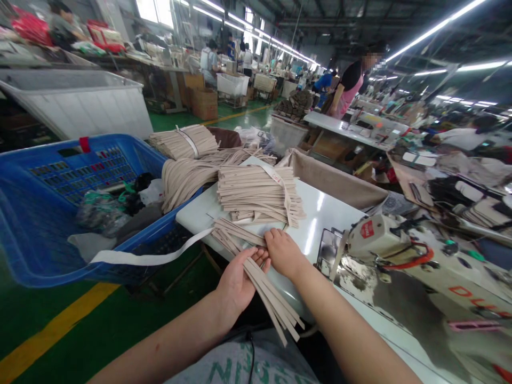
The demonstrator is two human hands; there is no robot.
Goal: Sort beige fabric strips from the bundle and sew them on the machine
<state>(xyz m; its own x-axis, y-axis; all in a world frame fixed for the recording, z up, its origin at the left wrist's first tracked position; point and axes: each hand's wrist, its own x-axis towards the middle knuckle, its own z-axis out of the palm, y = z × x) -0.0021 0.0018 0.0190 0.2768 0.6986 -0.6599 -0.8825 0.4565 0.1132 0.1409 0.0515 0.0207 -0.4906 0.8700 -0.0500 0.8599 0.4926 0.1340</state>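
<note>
My left hand (pixel 242 277) is wrapped around a loose bunch of beige fabric strips (pixel 276 301), which hangs past the table edge toward my lap. Close beside it, my right hand (pixel 283 250) is closed, its fingertips at more strips from the same bunch; exactly what it pinches is hidden. Just beyond my hands lies a thick bundle of beige strips (pixel 256 192), tied with a pale band (pixel 284 189) that carries red writing. A white tape (pixel 152 258) runs from the strips leftward to the blue basket (pixel 132 256).
Right of my hands stands a sewing machine (pixel 400 250) on the white table (pixel 316 213). More strip bundles (pixel 184 141) lie behind the basket's right side, which holds plastic bags. A cloth-lined bin (pixel 336 178) is behind the table. Farther off, a person in a pink apron (pixel 349 96) stands.
</note>
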